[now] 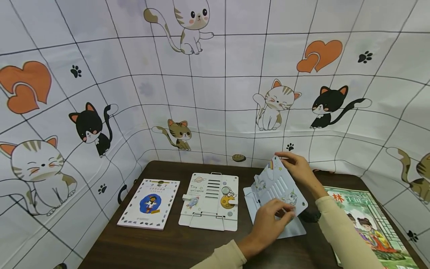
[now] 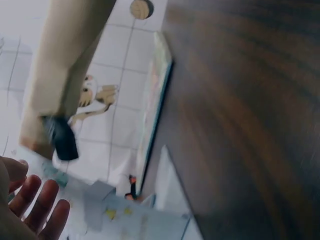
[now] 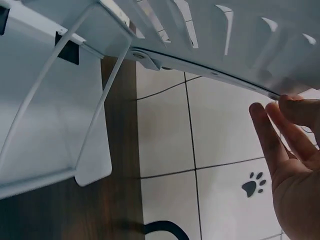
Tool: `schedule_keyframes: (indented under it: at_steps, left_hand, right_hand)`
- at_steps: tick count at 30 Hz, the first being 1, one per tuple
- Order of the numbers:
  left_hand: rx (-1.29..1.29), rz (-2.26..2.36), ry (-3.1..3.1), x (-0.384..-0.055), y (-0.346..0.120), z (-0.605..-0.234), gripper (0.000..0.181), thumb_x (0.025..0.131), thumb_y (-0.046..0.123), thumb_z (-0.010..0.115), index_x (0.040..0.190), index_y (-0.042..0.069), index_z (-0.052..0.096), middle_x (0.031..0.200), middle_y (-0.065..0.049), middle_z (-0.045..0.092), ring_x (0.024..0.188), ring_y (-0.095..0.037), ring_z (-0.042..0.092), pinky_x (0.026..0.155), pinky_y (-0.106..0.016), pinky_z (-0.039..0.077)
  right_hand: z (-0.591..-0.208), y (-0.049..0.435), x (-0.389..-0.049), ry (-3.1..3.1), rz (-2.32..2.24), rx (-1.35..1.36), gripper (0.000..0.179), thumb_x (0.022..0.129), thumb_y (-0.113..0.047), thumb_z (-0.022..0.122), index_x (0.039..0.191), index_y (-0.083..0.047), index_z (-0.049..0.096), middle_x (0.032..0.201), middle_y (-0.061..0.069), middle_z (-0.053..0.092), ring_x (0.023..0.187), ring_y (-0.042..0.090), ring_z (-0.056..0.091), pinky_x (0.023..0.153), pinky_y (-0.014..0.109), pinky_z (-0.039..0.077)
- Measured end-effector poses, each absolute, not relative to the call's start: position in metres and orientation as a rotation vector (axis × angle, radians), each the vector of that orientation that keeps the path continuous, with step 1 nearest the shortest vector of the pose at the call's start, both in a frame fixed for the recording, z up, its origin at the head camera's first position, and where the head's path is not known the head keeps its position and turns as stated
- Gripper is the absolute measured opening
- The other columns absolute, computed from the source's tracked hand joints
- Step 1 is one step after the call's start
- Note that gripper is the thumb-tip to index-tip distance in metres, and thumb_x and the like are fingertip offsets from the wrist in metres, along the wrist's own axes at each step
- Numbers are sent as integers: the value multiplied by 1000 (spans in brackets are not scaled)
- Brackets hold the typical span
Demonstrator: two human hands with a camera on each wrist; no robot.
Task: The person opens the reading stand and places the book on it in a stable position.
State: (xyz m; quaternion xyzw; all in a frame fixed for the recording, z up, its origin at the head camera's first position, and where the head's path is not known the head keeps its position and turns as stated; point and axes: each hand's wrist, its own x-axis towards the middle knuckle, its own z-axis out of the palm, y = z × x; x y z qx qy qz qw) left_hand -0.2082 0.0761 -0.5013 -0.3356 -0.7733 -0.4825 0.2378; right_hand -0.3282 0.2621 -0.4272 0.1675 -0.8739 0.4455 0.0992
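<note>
A pale blue book stand (image 1: 268, 183) with unicorn and rainbow prints stands on the table, its panel tilted up from its base plate. At the panel's top corner, my right hand (image 1: 297, 170) pinches the edge between thumb and fingers; the right wrist view shows the slotted back of the panel (image 3: 220, 55) and a wire support (image 3: 40, 182) beneath it. My left hand (image 1: 273, 220) is in front of the panel's lower part, fingers loosely bent. In the left wrist view its fingers (image 2: 42, 205) are spread a little with nothing between them.
Left of the stand lies a second, cream stand (image 1: 184, 220) with a space print, folded flat. Farther left is a white book (image 1: 134, 216) with a blue circle. A green picture book (image 1: 386, 231) lies at the right edge. A cat-print curtain (image 1: 225, 93) hangs behind the table.
</note>
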Motion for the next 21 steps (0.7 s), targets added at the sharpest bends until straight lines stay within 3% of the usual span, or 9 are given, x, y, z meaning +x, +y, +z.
schedule_keyframes:
  at_steps: [4, 6, 11, 18, 21]
  left_hand:
    - [-881, -1385, -2143, -218, 64, -489, 9, 103, 15, 73, 110, 12, 78, 96, 1, 76, 85, 4, 69, 75, -5, 53]
    - [-842, -1430, -2167, -225, 57, -483, 8, 104, 15, 71, 108, 11, 77, 94, 0, 77, 83, 4, 68, 74, -6, 53]
    - [-766, -1553, -2198, -247, 45, -474, 11, 106, 16, 67, 109, 10, 76, 90, -3, 76, 80, 3, 67, 70, -11, 55]
    - [-718, -1659, -2221, -281, 33, -464, 14, 107, 15, 66, 111, 6, 75, 91, -7, 76, 77, -2, 68, 70, -17, 57]
    - [-683, -1655, -2286, -294, 29, -464, 15, 107, 17, 66, 114, 7, 75, 91, -6, 76, 77, -2, 67, 69, -18, 55]
  right_hand:
    - [-431, 273, -318, -2527, 1370, 466, 39, 113, -16, 54, 148, -1, 59, 146, 27, 63, 107, -8, 66, 85, 11, 55]
    - [-435, 277, -309, -2483, 1395, 432, 37, 112, -16, 55, 145, 2, 61, 139, 30, 66, 101, -14, 65, 83, 11, 56]
    - [-444, 282, -281, -2404, 1408, 328, 33, 111, -18, 60, 133, 5, 66, 125, 28, 72, 92, -10, 70, 79, 14, 60]
    - [-447, 282, -241, -2324, 1361, 187, 27, 109, -19, 63, 125, 2, 70, 101, -15, 76, 83, -2, 74, 76, 14, 59]
    - [-445, 276, -222, -2303, 1362, 129, 26, 109, -17, 63, 125, 2, 70, 95, -21, 74, 80, -4, 72, 74, 13, 57]
